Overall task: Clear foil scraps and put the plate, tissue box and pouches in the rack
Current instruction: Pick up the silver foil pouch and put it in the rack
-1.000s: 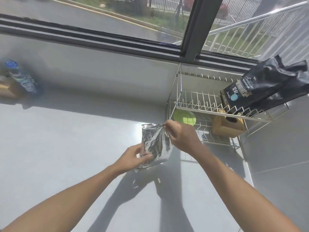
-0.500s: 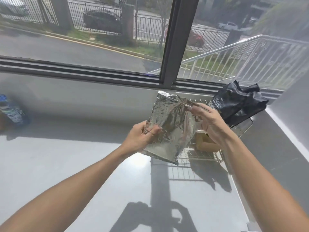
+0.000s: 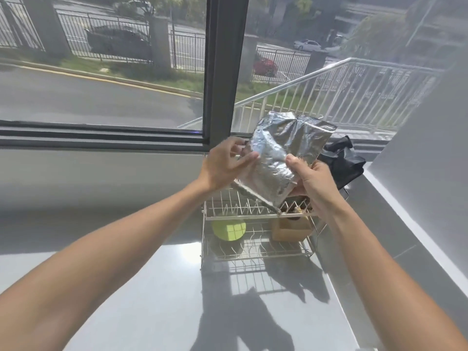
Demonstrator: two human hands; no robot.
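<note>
A crinkled silver foil pouch is held tilted above the upper tier of the white wire rack, its lower corner close to the tines. My left hand pinches its left edge. My right hand grips its lower right side. Black pouches lie on the upper tier behind my right hand. On the lower tier a green plate stands on the left and a tan tissue box sits on the right.
The rack stands on a grey counter against the window wall, with a grey side wall and its white edge close on the right. A dark window frame post rises behind my hands.
Both hands have lifted the silver pouch from the counter, carried it right and turned it over the rack's upper tier. The view has shifted right, and the bottle at the left is out of frame.
</note>
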